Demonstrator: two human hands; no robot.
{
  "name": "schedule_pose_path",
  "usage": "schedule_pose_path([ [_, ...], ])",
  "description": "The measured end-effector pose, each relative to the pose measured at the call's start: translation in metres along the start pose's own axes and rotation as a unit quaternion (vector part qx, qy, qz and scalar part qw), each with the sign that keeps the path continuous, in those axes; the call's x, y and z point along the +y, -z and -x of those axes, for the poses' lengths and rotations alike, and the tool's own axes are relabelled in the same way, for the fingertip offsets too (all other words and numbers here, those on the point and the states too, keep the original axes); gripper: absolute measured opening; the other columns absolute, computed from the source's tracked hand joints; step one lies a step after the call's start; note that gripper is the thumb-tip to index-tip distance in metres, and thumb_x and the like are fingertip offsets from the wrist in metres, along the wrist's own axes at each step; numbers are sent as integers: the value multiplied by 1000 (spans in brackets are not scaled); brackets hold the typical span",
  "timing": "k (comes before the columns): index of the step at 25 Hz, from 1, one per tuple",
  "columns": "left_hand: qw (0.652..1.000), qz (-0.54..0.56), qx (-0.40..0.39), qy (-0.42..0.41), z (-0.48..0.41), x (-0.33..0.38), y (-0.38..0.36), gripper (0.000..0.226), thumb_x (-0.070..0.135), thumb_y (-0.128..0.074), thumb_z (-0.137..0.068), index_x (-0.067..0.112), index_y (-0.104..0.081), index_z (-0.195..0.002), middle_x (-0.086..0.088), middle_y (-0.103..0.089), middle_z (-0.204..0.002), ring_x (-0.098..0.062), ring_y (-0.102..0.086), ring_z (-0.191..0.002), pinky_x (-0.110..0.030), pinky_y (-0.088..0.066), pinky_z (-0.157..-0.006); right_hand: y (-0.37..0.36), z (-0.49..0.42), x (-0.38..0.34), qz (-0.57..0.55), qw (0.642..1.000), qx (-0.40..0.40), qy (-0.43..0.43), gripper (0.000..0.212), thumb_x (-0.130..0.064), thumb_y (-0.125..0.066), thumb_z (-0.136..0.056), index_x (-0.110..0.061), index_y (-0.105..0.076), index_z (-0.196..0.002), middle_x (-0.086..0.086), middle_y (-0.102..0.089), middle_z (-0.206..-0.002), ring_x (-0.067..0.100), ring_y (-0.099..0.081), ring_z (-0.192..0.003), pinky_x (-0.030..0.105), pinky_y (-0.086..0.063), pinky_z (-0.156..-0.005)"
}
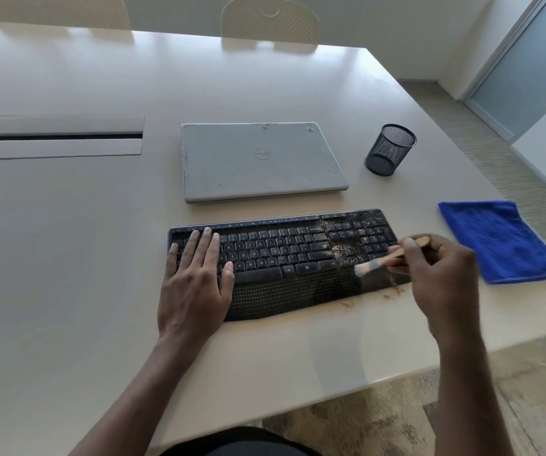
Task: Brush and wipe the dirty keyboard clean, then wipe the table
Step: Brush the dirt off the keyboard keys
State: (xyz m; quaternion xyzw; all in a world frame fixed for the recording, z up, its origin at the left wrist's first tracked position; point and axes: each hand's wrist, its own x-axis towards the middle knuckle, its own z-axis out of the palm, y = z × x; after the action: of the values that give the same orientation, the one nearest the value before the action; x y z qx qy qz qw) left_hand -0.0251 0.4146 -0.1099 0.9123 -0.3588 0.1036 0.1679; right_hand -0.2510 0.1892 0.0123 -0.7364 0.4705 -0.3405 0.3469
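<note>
I see a wide stretch of bare table [67, 241] left of the keyboard [291, 258], reaching far to the cable slot [54, 137]; a hand could pass there. The left hand [196, 284] lies flat over the keyboard's left keys and blocks that end. The right hand [439, 271], gripping the brush [383, 258], covers the gap between the keyboard's right end and the blue cloth [498, 241]. A narrow open strip separates the keyboard from the closed laptop [261, 161] beyond it. The mesh pen cup [390, 149] stands right of the laptop, apart from both laptop and cloth.
</note>
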Motion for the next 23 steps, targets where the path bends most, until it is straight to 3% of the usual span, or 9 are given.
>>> schedule_pose_path([
  [3, 1000, 1, 1, -3, 0, -1, 0, 64, 44, -33, -105, 10, -44, -158, -8, -38, -166, -22, -29, -158, -49, -19, -130, -19, 7, -4, -73, 993, -92, -17, 13, -14, -65, -101, -11, -76, -94, 5, -79, -82, 20, -78, -76, 40, -64, -79],
  [6, 1000, 2, 3, -3, 0, 0, -1, 64, 45, -33, -105, 10, -44, -158, -8, -38, -166, -22, -30, -157, -50, -20, -130, -14, 2, -2, 60, 997, -8, 38, 14, -18, -64, -101, -14, -75, -93, -1, -77, -79, 12, -75, -72, 40, -63, -77],
  [8, 1000, 2, 3, 0, 0, 0, -1, 64, 45, -33, -104, 11, -44, -158, -7, -38, -166, -21, -29, -157, -49, -20, -129, -12, -4, -10, 79, 994, 30, 69, 14, -19, -63, -101, -15, -75, -96, 0, -77, -80, 10, -74, -72, 37, -62, -76],
  [11, 1000, 0, 2, 2, 1, 0, -1, 64, 44, -35, -104, 11, -44, -158, -7, -38, -166, -20, -30, -157, -49, -21, -129, -28, -15, -22, 7, 996, -23, 90, 14, -19, -62, -102, -15, -74, -96, -3, -77, -80, 9, -76, -73, 41, -65, -75],
  [19, 1000, -5, -1, 3, 0, -1, -2, 64, 44, -36, -104, 11, -44, -158, -6, -37, -167, -19, -30, -157, -49, -22, -129, -71, -31, -35, -20, 985, -134, 109, 19, -17, -59, -104, -11, -71, -91, -3, -77, -79, 8, -76, -71, 43, -65, -73],
  [23, 1000, -3, -4, 3, 0, -1, -2, 64, 44, -38, -104, 11, -44, -158, -6, -37, -167, -19, -29, -158, -49, -22, -129, -72, -37, -28, 10, 989, -126, 81, 21, -16, -61, -103, -9, -72, -87, -2, -76, -73, 8, -76, -65, 41, -66, -71],
])
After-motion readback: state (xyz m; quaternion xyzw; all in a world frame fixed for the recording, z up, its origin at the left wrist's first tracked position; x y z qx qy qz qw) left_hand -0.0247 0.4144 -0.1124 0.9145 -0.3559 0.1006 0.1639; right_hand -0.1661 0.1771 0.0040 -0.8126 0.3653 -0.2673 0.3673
